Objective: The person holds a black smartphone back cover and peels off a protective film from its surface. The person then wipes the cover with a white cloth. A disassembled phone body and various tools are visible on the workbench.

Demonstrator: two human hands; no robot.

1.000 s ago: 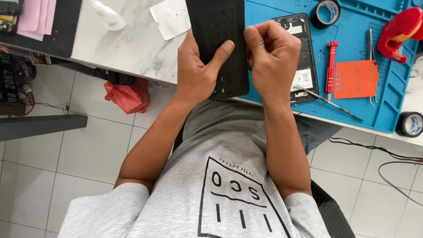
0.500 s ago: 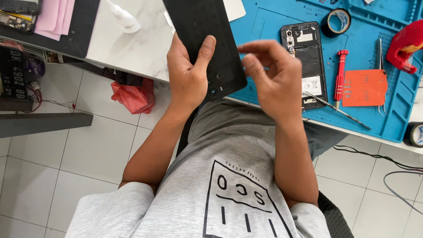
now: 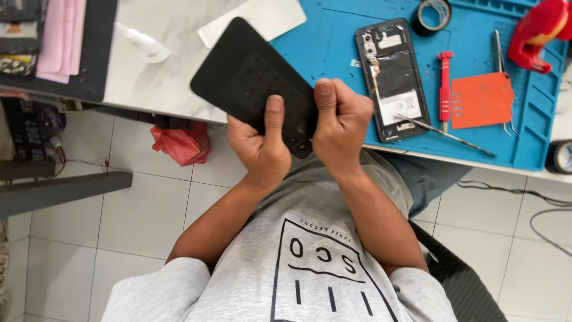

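Observation:
Both hands hold a black phone back cover (image 3: 247, 80) above the table edge, tilted with its far end up to the left. My left hand (image 3: 262, 146) grips its near end, thumb lying flat on the surface. My right hand (image 3: 341, 119) is curled into a fist at the cover's near right corner, thumb pressing the edge. An opened black phone (image 3: 393, 77) with its insides showing lies on the blue work mat (image 3: 333, 42), just right of my hands.
On the mat lie a red screwdriver (image 3: 445, 83), an orange card (image 3: 481, 100), a thin metal tool (image 3: 447, 135), tweezers (image 3: 499, 56), a tape roll (image 3: 433, 13) and a red object (image 3: 539, 30). A white bottle (image 3: 140, 42) lies on the marble tabletop. A red bag (image 3: 182, 143) sits on the floor.
The cover has swung from upright to tilted left. My right hand, briefly open beside it, has closed on its near corner. The left thumb stays on it.

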